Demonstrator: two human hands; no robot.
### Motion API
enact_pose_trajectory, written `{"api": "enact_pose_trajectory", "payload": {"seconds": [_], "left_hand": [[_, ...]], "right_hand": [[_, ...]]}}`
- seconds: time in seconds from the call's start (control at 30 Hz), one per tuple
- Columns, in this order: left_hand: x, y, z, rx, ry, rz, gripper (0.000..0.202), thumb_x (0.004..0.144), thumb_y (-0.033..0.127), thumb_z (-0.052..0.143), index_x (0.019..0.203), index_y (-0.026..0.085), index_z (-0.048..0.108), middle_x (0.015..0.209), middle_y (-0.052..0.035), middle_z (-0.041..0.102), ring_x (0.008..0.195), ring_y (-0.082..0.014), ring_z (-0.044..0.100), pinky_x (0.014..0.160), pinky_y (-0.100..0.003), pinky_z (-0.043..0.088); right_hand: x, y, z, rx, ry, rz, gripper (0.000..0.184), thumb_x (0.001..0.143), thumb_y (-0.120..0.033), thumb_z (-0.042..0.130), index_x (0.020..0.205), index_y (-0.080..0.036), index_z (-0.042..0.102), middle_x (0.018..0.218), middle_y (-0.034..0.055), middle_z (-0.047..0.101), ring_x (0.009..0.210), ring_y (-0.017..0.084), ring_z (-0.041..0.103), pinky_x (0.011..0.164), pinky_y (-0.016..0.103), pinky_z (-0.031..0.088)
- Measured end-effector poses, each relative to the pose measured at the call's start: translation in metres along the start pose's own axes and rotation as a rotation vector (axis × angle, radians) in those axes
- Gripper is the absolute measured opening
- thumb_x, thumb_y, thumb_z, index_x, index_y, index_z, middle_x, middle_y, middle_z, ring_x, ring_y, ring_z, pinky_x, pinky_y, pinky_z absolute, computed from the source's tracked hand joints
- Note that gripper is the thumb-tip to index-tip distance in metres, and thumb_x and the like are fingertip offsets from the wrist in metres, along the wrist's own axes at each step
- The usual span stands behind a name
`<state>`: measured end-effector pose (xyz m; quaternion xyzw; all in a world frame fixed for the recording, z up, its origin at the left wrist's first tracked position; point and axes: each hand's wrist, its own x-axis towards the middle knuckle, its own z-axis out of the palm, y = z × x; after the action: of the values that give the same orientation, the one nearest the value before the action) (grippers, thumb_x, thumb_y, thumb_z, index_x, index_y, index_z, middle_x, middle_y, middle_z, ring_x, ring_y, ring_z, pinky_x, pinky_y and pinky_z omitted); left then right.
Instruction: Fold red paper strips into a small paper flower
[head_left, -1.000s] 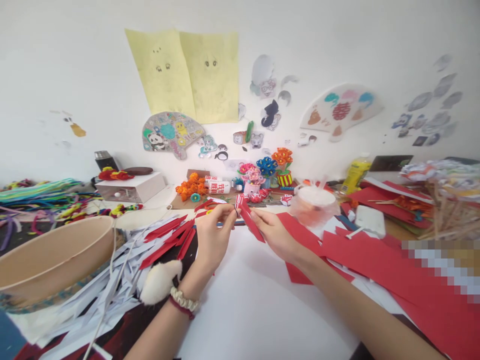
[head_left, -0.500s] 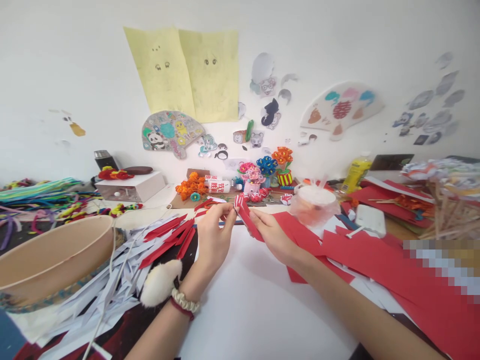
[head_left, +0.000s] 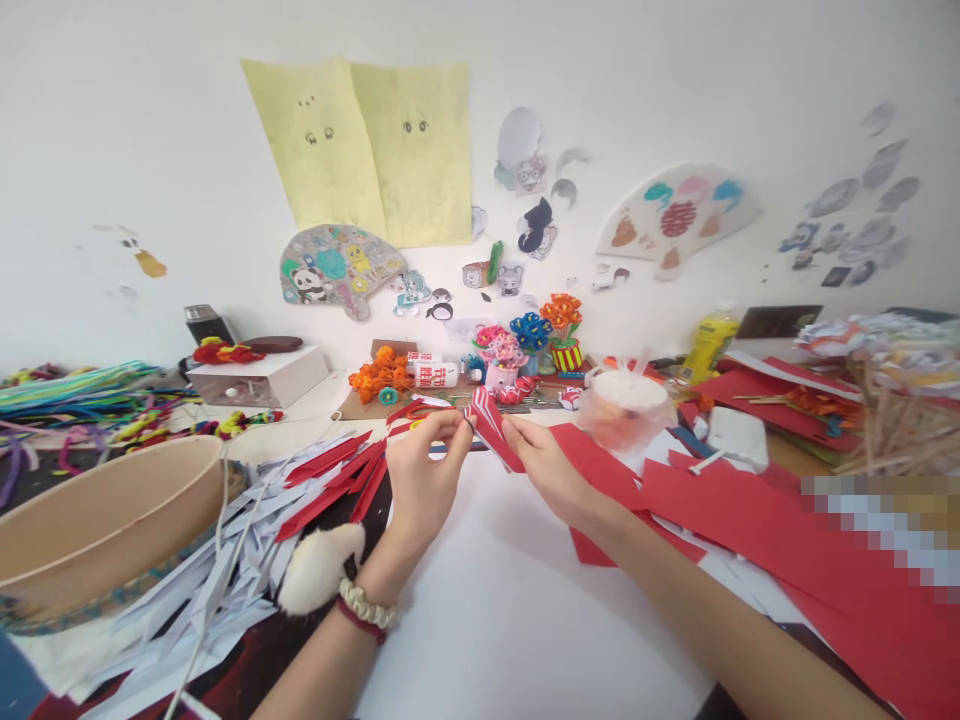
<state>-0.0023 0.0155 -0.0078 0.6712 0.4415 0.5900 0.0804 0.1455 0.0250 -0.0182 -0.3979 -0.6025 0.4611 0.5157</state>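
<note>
The left hand and right hand pinch 1 red-and-white paper piece, blue flowers farther back.

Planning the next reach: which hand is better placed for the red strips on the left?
Probably the left hand: it is nearer the red strips, while the right hand is farther across. Both hold the striped paper.

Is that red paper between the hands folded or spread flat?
Folded: the red paper makes a narrow strip between the left hand and right hand, with red and white bands layered at its upper end.
</note>
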Motion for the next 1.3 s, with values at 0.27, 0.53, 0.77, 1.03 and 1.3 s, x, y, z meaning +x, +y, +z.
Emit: {"api": "enact_pose_trajectory", "payload": {"seconds": [0.27, 0.53, 0.77, 1.03, 1.3], "left_hand": [[0.002, -0.003, -0.001, -0.041, 0.034, -0.095, 0.015, 0.083, 0.032, 0.061, 0.079, 0.018, 0.065, 0.074, -0.0004, 0.071, 0.069, -0.0139, 0.067, 0.069, -0.023, 0.053], [0.003, -0.004, 0.006, -0.107, -0.036, -0.310, 0.018, 0.077, 0.032, 0.063, 0.071, 0.016, 0.068, 0.061, -0.0007, 0.069, 0.055, -0.0144, 0.064, 0.050, -0.021, 0.048], [0.000, -0.006, 0.010, -0.111, -0.054, -0.373, 0.019, 0.075, 0.031, 0.063, 0.069, 0.014, 0.068, 0.060, -0.0024, 0.069, 0.050, -0.0134, 0.062, 0.046, -0.020, 0.047], [-0.001, -0.008, 0.011, -0.112, -0.036, -0.381, 0.019, 0.074, 0.030, 0.062, 0.065, 0.014, 0.066, 0.055, -0.0015, 0.067, 0.047, -0.0134, 0.061, 0.044, -0.020, 0.045], [-0.002, -0.002, 0.010, -0.051, -0.046, -0.362, 0.016, 0.075, 0.028, 0.061, 0.068, 0.015, 0.068, 0.058, -0.0018, 0.069, 0.049, -0.0146, 0.063, 0.048, -0.022, 0.047]], "right_hand": [[0.011, 0.017, -0.012, -0.020, 0.117, 0.006, 0.045, 0.083, -0.061, 0.047, 0.087, -0.018, 0.059, 0.062, -0.0031, 0.038, 0.055, 0.013, 0.033, 0.050, 0.026, 0.024], [0.005, 0.010, -0.007, 0.007, 0.079, 0.018, 0.045, 0.085, -0.060, 0.048, 0.090, -0.018, 0.060, 0.064, -0.0023, 0.041, 0.056, 0.013, 0.035, 0.049, 0.025, 0.026], [-0.001, 0.000, 0.000, 0.020, -0.123, 0.004, 0.041, 0.085, -0.056, 0.054, 0.091, -0.017, 0.063, 0.081, 0.0032, 0.058, 0.079, 0.018, 0.049, 0.066, 0.027, 0.037], [0.004, 0.003, -0.012, 0.029, -0.184, 0.188, 0.048, 0.070, -0.059, 0.069, 0.082, -0.013, 0.065, 0.061, -0.0037, 0.042, 0.056, 0.009, 0.032, 0.051, 0.024, 0.023], [0.006, 0.000, -0.019, 0.043, -0.318, 0.231, 0.040, 0.066, -0.052, 0.075, 0.067, -0.015, 0.059, 0.055, -0.0051, 0.042, 0.050, 0.008, 0.033, 0.048, 0.024, 0.020]]}}
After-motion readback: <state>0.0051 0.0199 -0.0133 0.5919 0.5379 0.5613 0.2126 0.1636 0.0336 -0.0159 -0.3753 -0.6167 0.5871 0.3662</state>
